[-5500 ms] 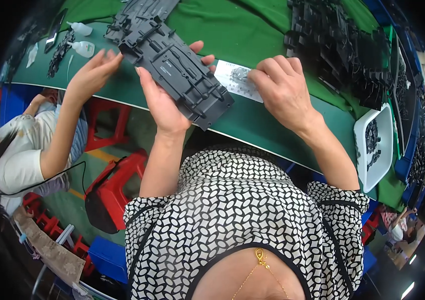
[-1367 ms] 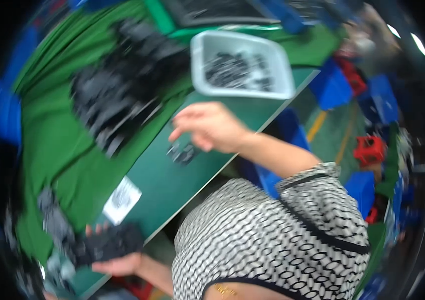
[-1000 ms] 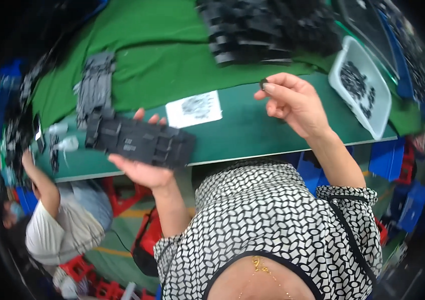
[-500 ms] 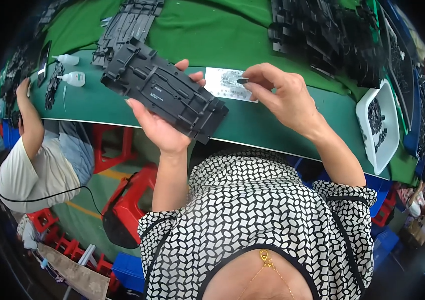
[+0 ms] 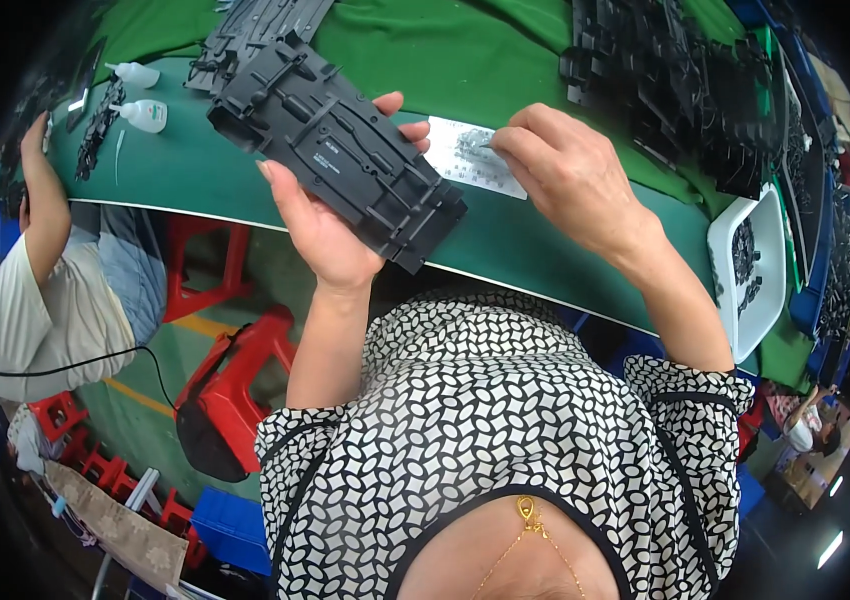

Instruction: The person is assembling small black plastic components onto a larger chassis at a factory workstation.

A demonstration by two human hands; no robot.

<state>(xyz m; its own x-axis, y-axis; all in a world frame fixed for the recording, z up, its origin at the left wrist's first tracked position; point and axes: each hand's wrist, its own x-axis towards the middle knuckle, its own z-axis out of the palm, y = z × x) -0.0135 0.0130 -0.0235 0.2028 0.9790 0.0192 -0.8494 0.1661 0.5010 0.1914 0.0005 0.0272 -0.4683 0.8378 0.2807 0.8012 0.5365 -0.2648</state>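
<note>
A long black molded plastic tray-like part [image 5: 330,150], ribbed and slotted, is held tilted above the table's front edge. My left hand [image 5: 330,235] grips it from below, thumb on the near edge and fingertips showing beyond the far edge. My right hand [image 5: 575,180] is closed in a pinch over a white printed sheet [image 5: 498,178] with a shiny greyish patch [image 5: 475,143]. Only a sliver of the small black piece in that pinch shows at the fingertips, close to the patch; whether it touches the sheet I cannot tell.
Similar black parts lie at the far left [image 5: 265,30] and in a heap at the far right [image 5: 645,90]. A white bin [image 5: 720,270] at the right holds small black pieces. Two white squeeze bottles [image 5: 145,116] stand left. Another person [image 5: 65,310] sits at the left.
My right hand has turned, and the small black piece, plainly seen before, is now mostly hidden by the fingers. The whole view has shifted slightly; my left hand keeps its hold on the large part.
</note>
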